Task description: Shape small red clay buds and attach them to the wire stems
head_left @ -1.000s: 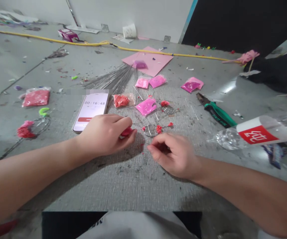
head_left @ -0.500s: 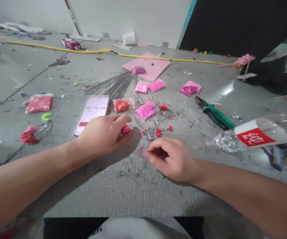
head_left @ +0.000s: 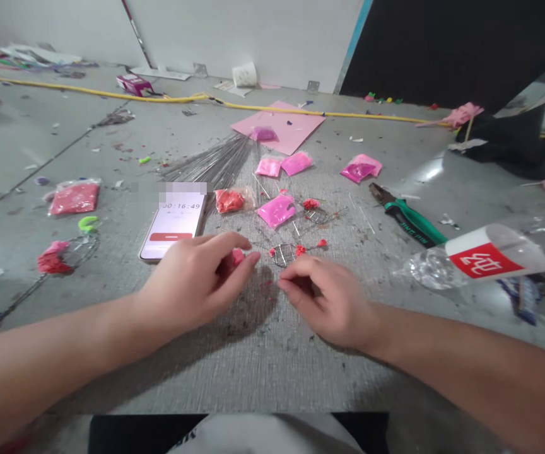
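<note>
My left hand (head_left: 201,271) hovers low over the grey table, its fingers curled round a lump of pink clay (head_left: 237,257) that partly shows behind the thumb. The thumb and forefinger tips are apart. To its right, my right hand (head_left: 324,293) has thumb and forefinger pinched together; whatever may be between them is too small to make out. Just beyond the right fingertips lies a small bent-wire frame (head_left: 284,254) with a red clay blob (head_left: 300,250) on it. A second wire piece with red clay (head_left: 311,203) lies farther back.
A phone (head_left: 171,221) showing a timer lies by my left hand. Beyond are clay packets (head_left: 276,210) and a bundle of thin wires (head_left: 210,161). Green-handled pliers (head_left: 409,221) and a plastic bottle (head_left: 490,252) lie right; a clay-covered wire piece (head_left: 53,258) lies left.
My left hand has come slightly toward me with the pink clay, uncovering more of the phone. My right hand has barely shifted.
</note>
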A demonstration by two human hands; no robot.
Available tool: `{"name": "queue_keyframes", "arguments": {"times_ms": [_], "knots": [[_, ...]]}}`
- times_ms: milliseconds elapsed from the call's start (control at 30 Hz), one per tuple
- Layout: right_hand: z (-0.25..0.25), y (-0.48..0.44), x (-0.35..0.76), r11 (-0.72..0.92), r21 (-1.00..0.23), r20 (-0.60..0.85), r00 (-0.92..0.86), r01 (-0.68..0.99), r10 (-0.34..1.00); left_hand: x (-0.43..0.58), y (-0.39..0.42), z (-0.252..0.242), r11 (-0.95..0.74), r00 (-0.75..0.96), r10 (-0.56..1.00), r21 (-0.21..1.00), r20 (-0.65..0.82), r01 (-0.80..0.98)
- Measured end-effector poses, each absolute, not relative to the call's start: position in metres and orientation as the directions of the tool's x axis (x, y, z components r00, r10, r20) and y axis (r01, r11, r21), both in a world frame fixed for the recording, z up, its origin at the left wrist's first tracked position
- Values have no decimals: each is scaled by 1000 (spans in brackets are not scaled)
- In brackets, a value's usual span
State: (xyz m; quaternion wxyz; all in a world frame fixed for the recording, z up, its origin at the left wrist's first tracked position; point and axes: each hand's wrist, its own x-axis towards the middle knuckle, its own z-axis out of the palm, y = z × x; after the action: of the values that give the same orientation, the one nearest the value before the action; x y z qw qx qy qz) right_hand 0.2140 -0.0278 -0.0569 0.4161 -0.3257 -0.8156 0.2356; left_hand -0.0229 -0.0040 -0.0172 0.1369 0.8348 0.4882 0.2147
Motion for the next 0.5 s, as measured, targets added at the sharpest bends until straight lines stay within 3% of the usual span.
{"name": "queue_keyframes", "arguments": {"times_ms": [67, 167, 333, 500], "knots": [[-57, -30, 214, 751, -611, 605, -465, 250, 647, -17, -17, -16, -420, 445, 881, 701, 161, 577], [-58, -33, 212, 816, -563, 696, -457, 132, 554, -9, -26, -20, -180, 552, 833, 933, -24, 312], [-59, -31, 209, 778, -608, 652, -458, 159, 604, -5, -21, -30, 147, 674, 715, 982, -186, 115], [-59, -27, 208, 777, -616, 660, -452, 132, 600, -8, -16, -32, 288, 705, 662, 955, -253, 72]]}}
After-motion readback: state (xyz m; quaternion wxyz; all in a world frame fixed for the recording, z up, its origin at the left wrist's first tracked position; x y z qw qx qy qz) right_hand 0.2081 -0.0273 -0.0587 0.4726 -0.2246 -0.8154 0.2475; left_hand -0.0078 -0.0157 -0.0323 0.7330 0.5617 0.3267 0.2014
